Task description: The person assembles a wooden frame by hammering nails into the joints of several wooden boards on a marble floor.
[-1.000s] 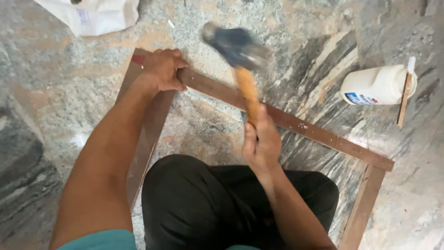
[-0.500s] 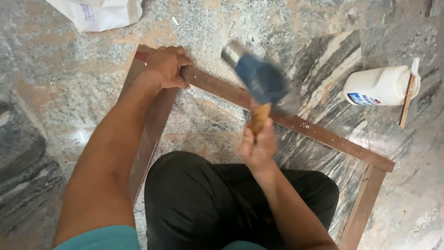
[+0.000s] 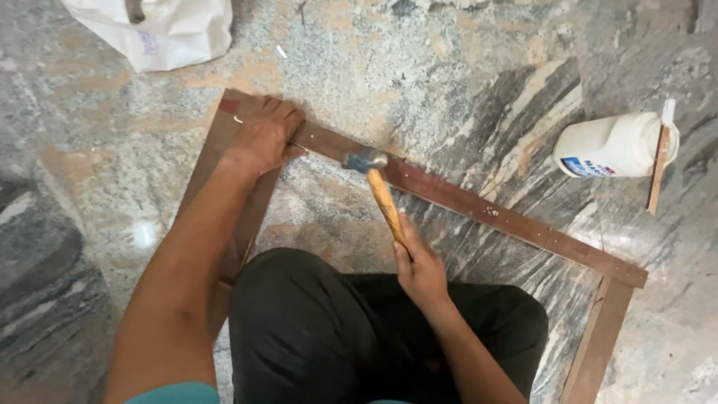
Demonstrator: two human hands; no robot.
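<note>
One view from the head camera looks straight down at a wooden frame (image 3: 479,206) of thin dark-brown strips lying flat on a mottled grey stone floor (image 3: 449,75). Its top strip runs from the upper left down to the right, where it meets a side strip at a corner; another side strip comes down from the left corner, past the person's dark-trousered knee (image 3: 314,322).

The left hand (image 3: 262,135) lies flat, fingers spread, pressing on the left corner of the frame. The right hand (image 3: 420,265) is closed around the lower end of a hammer (image 3: 378,183) with a light wooden handle. The metal hammer head rests on the top strip, just to the right of the left hand.

A white plastic bottle (image 3: 609,146) lies on its side well to the right, a thin wooden stick (image 3: 657,170) beside it. A white bag (image 3: 161,30) sits at the upper left.
</note>
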